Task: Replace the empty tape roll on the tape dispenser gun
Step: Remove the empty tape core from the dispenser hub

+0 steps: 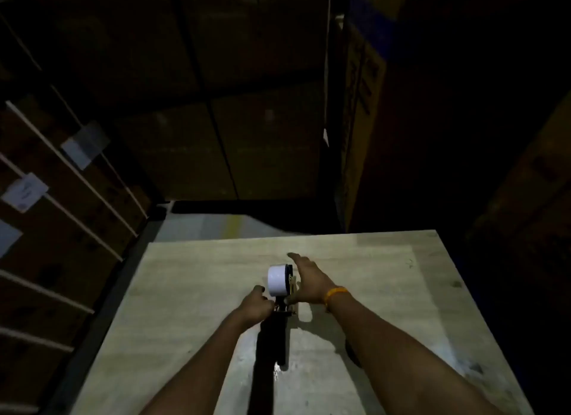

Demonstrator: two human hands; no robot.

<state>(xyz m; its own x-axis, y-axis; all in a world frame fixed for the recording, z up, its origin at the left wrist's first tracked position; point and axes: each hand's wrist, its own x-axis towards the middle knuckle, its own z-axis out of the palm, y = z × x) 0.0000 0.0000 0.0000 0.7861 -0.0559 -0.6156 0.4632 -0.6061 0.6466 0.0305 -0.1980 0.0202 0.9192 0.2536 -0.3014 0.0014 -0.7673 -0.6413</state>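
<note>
At table centre, my left hand [258, 305] pinched the black tape dispenser gun [282, 314] beneath its white tape roll [277, 280], my right hand [309, 283] lay open at three o'clock; unseated, the roll risked slipping off.

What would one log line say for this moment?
tape gun: on table | roll: mounted, white | left hand: at gun | right hand: open beside roll

Two bare forearms in view, no sleeves visible. Left hand [258, 303] bare, no ring or band seen. Right hand [310, 280] bare; orange beaded bracelet [335, 293] around right wrist. Dim light; finer details unclear.
</note>
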